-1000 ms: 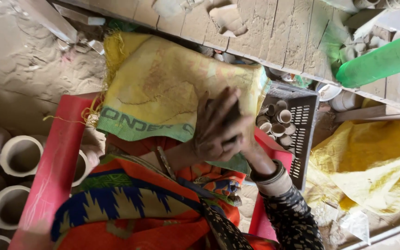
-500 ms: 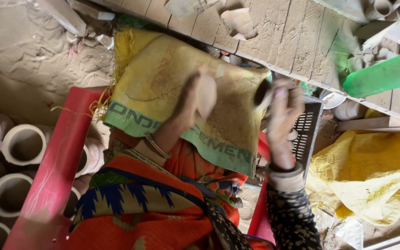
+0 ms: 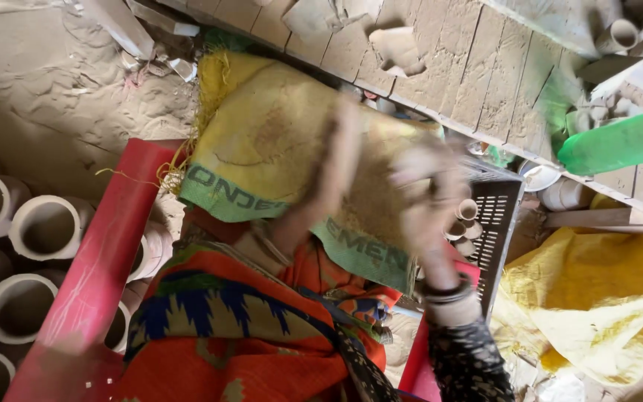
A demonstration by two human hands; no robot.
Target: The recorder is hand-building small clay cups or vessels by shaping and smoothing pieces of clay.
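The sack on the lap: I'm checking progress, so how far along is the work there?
Done: small clay cups already sit in the dark crate. In hand: both the left hand and right hand, blurred, are over the yellow sack. Left: cannot tell; neither hand visibly holds a cup.

Both the left hand (image 3: 334, 173) and the right hand (image 3: 427, 192) were motion-blurred over the yellow sack (image 3: 262, 141), fingers indistinct. Right of the sack, the dark crate (image 3: 501, 223) was partly hidden, its small cups (image 3: 467, 219) barely visible.
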